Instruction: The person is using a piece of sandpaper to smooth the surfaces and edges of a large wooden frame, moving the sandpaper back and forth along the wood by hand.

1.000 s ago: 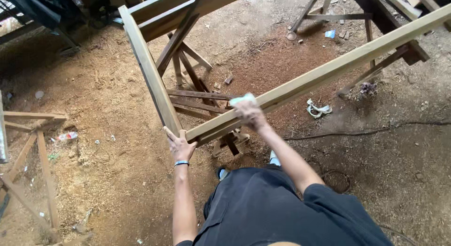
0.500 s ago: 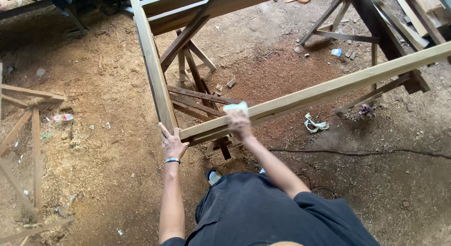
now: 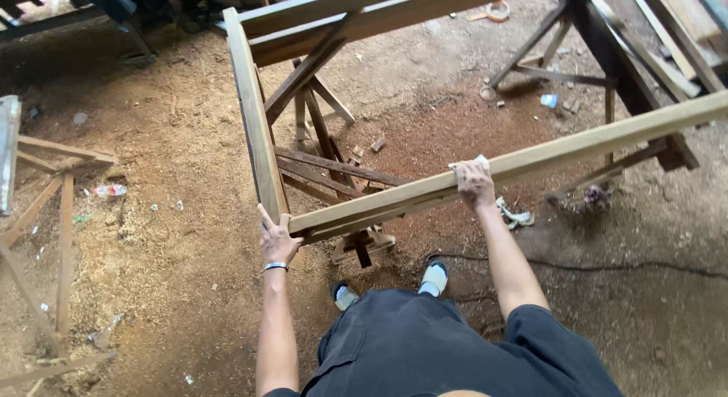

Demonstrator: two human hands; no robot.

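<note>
Your left hand (image 3: 277, 241) braces the frame corner open-palmed while your right hand (image 3: 475, 185) presses sandpaper (image 3: 470, 165) on the front rail (image 3: 531, 160), running left-to-right, rising rightward.

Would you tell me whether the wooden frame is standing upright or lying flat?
Lying flat: the wooden frame rests horizontally on trestles, with the left hand at its corner.

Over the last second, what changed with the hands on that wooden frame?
The right hand, pressing a pale sanding sheet on the near rail, slid a little rightward along it, away from the corner. The left hand stayed braced at the frame's corner, and the wooden frame stayed on its trestles.
</note>
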